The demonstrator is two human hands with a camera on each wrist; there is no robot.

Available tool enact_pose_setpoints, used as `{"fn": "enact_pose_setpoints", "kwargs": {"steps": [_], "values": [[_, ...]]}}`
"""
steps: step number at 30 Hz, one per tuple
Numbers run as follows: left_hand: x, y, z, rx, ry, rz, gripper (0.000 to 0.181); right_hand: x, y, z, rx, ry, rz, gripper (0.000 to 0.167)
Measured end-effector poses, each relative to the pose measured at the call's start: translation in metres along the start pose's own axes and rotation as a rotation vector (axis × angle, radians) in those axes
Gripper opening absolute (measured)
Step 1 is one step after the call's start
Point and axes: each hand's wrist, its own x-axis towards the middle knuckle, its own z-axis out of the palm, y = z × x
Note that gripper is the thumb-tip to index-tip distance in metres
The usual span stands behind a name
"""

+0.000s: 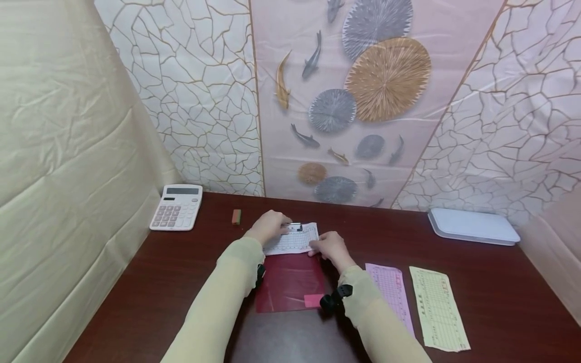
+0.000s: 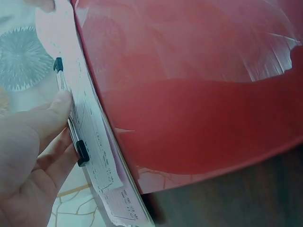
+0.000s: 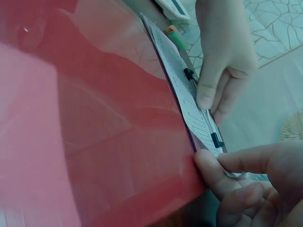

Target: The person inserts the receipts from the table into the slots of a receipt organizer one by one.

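Observation:
A translucent red folder [image 1: 292, 282] lies on the table, with white printed slips [image 1: 290, 243] across its far end. A metal clip with black ends [image 2: 82, 152] sits along the slips' edge. My left hand [image 1: 270, 227] pinches that clip, its thumb on the metal bar in the left wrist view [image 2: 35, 146]. My right hand [image 1: 333, 248] pinches the near right corner of the slips between thumb and finger, beside the folder's edge, as the right wrist view shows [image 3: 255, 182]. Pink paper peeks out under the white slip in the left wrist view.
A white calculator [image 1: 177, 207] and a small orange-green block [image 1: 236, 217] are at the back left. A purple slip [image 1: 391, 292] and a yellow slip [image 1: 439, 307] lie to the right. A white flat case [image 1: 473, 226] rests at the back right by the curtain.

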Motion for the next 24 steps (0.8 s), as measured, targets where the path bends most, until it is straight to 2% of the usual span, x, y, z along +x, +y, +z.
{"fn": "enact_pose_setpoints", "kwargs": {"steps": [5, 14, 24], "values": [[-0.002, 0.002, -0.002, -0.032, -0.027, -0.041, 0.033, -0.007, 0.004, -0.006, 0.011, -0.048, 0.017, 0.018], [-0.002, 0.003, 0.000, -0.046, -0.024, -0.050, 0.034, -0.014, 0.014, -0.019, 0.003, -0.049, 0.014, 0.020], [-0.003, -0.003, 0.002, -0.069, 0.009, -0.057, 0.033, -0.024, 0.020, -0.041, -0.075, 0.014, -0.102, 0.019]]}}
